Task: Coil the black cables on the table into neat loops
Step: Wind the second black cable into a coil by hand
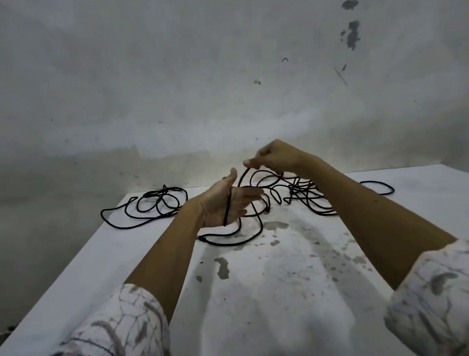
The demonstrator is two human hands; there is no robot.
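Standing over the white table (122,259), a person is working with both arms extended toward the middle of the frame. The left hand (224,204) is lying palm-up with fingers straight and spread, thumb raised; one strand of black cable (227,210) is running across the palm and hanging off its near edge, and the fingers are not curling round it. The right hand (275,157), higher and just right of centre, is pinching the same cable between thumb and fingertips, with the remaining fingers curled. Between the two hands the cable is arching upward, then dropping to the table and looping toward the lower centre, where a long bend (232,241) is lying flat just below the left wrist.

Beneath and right of the right hand, a loose tangle of black cable (308,197) is lying on the table, one strand trailing toward the right edge of the frame. At centre left, a second tangle (157,205) is resting at the far left corner of the table, part of it overhanging the edge. Both bundles are lying well apart.

Patterned sleeves (122,341) are covering both upper forearms at the bottom of the frame. Grey stains (222,267) are marking the table near the centre, and a scuffed grey wall (164,85) is filling the upper half.
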